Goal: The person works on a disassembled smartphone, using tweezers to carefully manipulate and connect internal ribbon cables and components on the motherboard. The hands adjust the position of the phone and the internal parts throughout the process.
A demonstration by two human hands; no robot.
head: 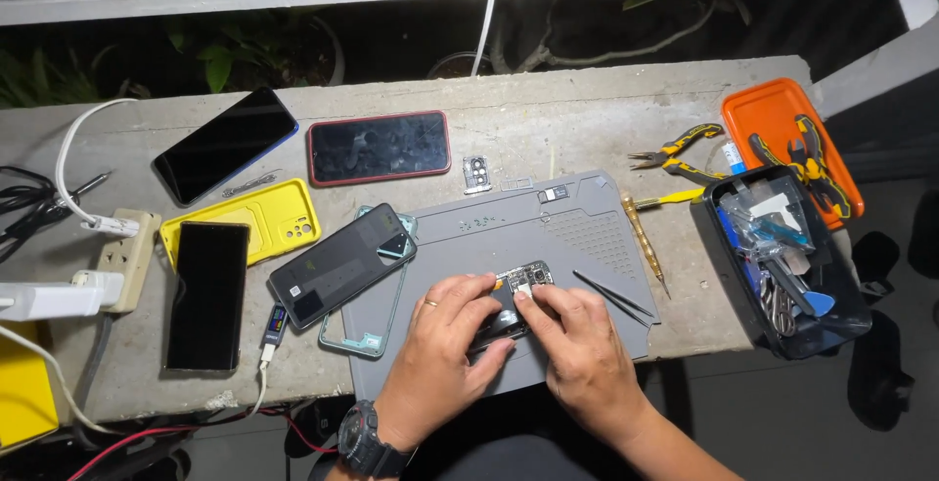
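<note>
Head view: both hands work on an opened phone that lies back-up on the grey repair mat at the near edge of the concrete worktop. The left hand curls around the phone's lower body, fingers closed on it to steady it. The right hand has its fingertips pinched down on the exposed board near the camera end; whether it grips a small part I cannot tell. Black tweezers lie just beside the right hand. Risk, as I judge it: pressing too hard could crack a connector, and any loosened tiny part could roll off the mat's near edge, since the phone sits so close to it.
</note>
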